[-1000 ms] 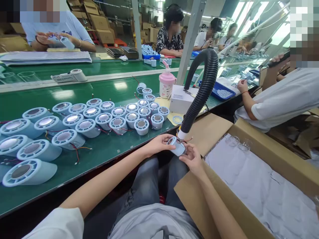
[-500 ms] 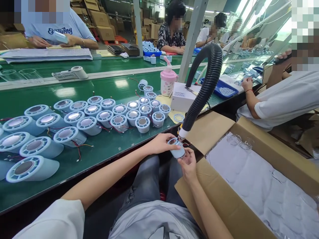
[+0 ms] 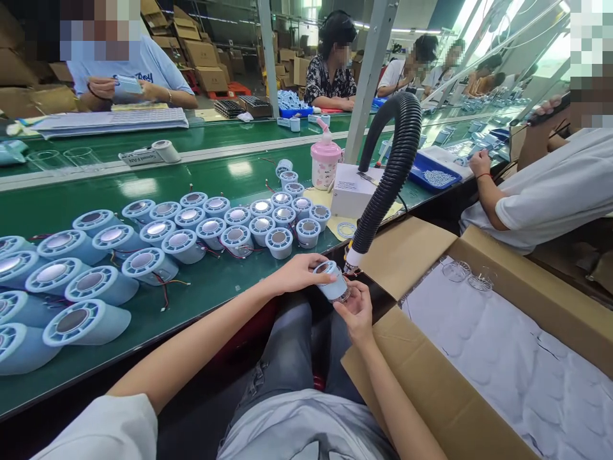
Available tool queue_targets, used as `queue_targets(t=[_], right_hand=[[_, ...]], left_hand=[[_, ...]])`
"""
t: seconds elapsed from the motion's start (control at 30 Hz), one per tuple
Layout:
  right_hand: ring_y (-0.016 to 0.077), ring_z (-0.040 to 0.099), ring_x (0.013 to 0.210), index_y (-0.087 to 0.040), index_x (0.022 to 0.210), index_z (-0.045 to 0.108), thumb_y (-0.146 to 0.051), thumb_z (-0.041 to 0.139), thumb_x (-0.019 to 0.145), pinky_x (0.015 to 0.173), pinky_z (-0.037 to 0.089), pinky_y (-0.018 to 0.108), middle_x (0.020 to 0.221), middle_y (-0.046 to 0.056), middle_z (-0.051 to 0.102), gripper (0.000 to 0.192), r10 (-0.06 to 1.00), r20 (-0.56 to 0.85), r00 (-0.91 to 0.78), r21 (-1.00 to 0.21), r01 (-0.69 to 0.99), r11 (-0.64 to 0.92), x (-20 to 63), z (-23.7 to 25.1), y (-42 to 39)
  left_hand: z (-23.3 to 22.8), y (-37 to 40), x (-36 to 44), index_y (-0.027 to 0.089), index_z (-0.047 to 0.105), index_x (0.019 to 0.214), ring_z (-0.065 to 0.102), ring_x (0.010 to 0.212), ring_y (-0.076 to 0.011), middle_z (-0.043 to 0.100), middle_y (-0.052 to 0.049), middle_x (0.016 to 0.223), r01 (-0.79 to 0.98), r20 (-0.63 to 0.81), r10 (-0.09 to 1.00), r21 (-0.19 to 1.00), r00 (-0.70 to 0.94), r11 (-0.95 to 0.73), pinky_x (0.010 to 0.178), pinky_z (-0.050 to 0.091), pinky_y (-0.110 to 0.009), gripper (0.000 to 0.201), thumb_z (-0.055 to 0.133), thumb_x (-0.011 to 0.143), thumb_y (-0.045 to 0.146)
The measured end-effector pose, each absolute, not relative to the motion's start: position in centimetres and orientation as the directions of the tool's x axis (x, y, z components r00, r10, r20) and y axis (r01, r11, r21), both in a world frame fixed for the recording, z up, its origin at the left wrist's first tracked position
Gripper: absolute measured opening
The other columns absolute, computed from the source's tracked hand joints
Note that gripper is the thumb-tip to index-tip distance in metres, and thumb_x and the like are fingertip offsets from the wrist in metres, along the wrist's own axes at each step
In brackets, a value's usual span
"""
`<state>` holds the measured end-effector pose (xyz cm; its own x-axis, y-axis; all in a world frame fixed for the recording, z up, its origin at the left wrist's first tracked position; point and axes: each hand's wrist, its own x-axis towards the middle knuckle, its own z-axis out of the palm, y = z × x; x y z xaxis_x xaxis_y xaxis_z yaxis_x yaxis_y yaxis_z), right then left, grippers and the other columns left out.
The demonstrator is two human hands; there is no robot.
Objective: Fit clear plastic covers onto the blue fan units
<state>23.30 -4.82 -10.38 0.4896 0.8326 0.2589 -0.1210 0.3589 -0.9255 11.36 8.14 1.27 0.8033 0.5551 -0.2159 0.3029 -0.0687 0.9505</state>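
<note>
A light-blue cylindrical housing (image 3: 330,285) with a silver disc in its ribbed top is held between both hands, tilted, over my lap. My left hand (image 3: 306,273) grips its upper rim with the thumb across the top edge. My right hand (image 3: 355,310) is closed round its lower end, where a clear or metallic part shows; the fingers partly hide it. Just right of the housing hangs the white nozzle (image 3: 353,259) of a black corrugated hose (image 3: 393,176), apart from it. Several similar blue housings (image 3: 179,241) with thin wires stand on the green bench to the left.
An open cardboard box (image 3: 426,377) with white sheeting and clear round parts (image 3: 480,281) is at my right. A pink-lidded cup (image 3: 325,163) and white box (image 3: 353,190) stand behind the nozzle. A blue tray (image 3: 433,172) lies beyond. Co-workers sit opposite and to the right.
The blue housing has moved slightly left, away from the hose nozzle, with both hands still on it. The camera view has shifted a little; a co-worker opposite has raised a blue part.
</note>
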Motion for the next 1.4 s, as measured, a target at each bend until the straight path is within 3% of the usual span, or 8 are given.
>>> queue_targets(t=[0.17, 0.33, 0.57, 0.7, 0.8, 0.93, 1.2, 1.4], right_hand=[[0.0285, 0.052, 0.125, -0.024, 0.109, 0.056, -0.027, 0.075, 0.075, 0.095, 0.052, 0.044, 0.135, 0.013, 0.053, 0.039, 0.827, 0.357, 0.434, -0.925, 0.042, 0.377, 24.1, -9.8, -6.0], [0.0305, 0.053, 0.124, -0.025, 0.112, 0.067, -0.019, 0.074, 0.072, 0.099, 0.05, 0.048, 0.131, 0.01, 0.058, 0.041, 0.83, 0.419, 0.367, -0.905, 0.24, 0.351, 25.4, -8.4, -7.0], [0.026, 0.061, 0.114, -0.025, 0.129, 0.051, -0.023, 0.067, 0.081, 0.087, 0.059, 0.04, 0.127, 0.012, 0.059, 0.051, 0.853, 0.417, 0.313, -0.903, 0.252, 0.349, 25.3, -7.1, -7.8], [0.0248, 0.062, 0.112, -0.026, 0.122, 0.052, -0.022, 0.07, 0.078, 0.085, 0.059, 0.039, 0.126, 0.01, 0.061, 0.048, 0.879, 0.407, 0.247, -0.907, 0.222, 0.358, 25.1, -5.9, -9.1], [0.0275, 0.056, 0.122, -0.027, 0.119, 0.055, -0.019, 0.072, 0.076, 0.089, 0.057, 0.04, 0.131, 0.01, 0.058, 0.047, 0.895, 0.419, 0.153, -0.875, 0.333, 0.352, 25.1, -4.5, -10.3], [0.0274, 0.054, 0.125, -0.028, 0.122, 0.052, -0.017, 0.07, 0.079, 0.095, 0.053, 0.043, 0.133, 0.01, 0.057, 0.047, 0.899, 0.437, 0.019, -0.785, 0.495, 0.372, 24.8, -2.6, -11.6], [0.0255, 0.064, 0.109, -0.03, 0.12, 0.053, -0.024, 0.074, 0.078, 0.086, 0.059, 0.037, 0.126, 0.006, 0.062, 0.047, 0.977, 0.213, 0.008, -0.902, 0.387, 0.194, 24.6, -1.1, -13.3], [0.0192, 0.062, 0.108, -0.033, 0.118, 0.052, -0.024, 0.074, 0.08, 0.091, 0.056, 0.031, 0.122, 0.001, 0.061, 0.044, 0.997, 0.075, -0.03, -0.966, 0.246, 0.08, 24.6, 0.1, -13.7]], left_hand=[[1.0, 7.5, 11.1, 0.009, 0.059, 0.108, 0.065, 0.09, -0.0208, 0.069, -0.011, 0.1, 0.239, -0.222, 0.546, 0.97, 0.808, 0.041, 0.081, 0.049, -0.033, 0.053, 0.078, 0.066, 0.035], [0.0, 6.2, 10.9, 0.01, 0.056, 0.106, 0.066, 0.088, -0.0211, 0.069, -0.011, 0.097, 0.171, -0.219, 0.543, 0.975, 0.811, 0.139, 0.08, 0.05, -0.035, 0.054, 0.079, 0.067, 0.04], [0.0, 5.3, 9.7, 0.013, 0.053, 0.109, 0.064, 0.094, -0.0189, 0.065, -0.01, 0.107, 0.057, -0.14, 0.526, 0.984, 0.839, 0.17, 0.083, 0.05, -0.032, 0.056, 0.082, 0.066, 0.034], [0.5, 4.4, 8.0, 0.017, 0.052, 0.111, 0.064, 0.091, -0.0162, 0.06, -0.01, 0.119, 0.042, -0.13, 0.476, 0.981, 0.87, 0.191, 0.078, 0.052, -0.029, 0.059, 0.084, 0.062, 0.023], [0.6, 3.4, 6.7, 0.021, 0.052, 0.12, 0.062, 0.105, -0.0199, 0.056, -0.011, 0.129, 0.018, -0.1, 0.436, 0.982, 0.894, 0.187, 0.087, 0.052, -0.032, 0.067, 0.084, 0.061, 0.015], [0.7, 2.0, 5.4, 0.023, 0.048, 0.133, 0.057, 0.12, -0.0248, 0.055, -0.013, 0.134, -0.005, -0.051, 0.373, 0.989, 0.927, 0.148, 0.1, 0.047, -0.039, 0.077, 0.082, 0.065, 0.014], [1.8, 0.7, 4.5, 0.025, 0.05, 0.135, 0.051, 0.128, -0.0266, 0.052, -0.012, 0.14, -0.086, 0.114, 0.313, 0.991, 0.943, -0.101, 0.105, 0.044, -0.04, 0.072, 0.08, 0.07, 0.016], [2.4, 0.4, 4.3, 0.024, 0.05, 0.137, 0.048, 0.131, -0.0251, 0.053, -0.012, 0.14, -0.096, 0.207, 0.284, 0.928, 0.936, -0.36, 0.112, 0.036, -0.039, 0.077, 0.083, 0.067, 0.023]])
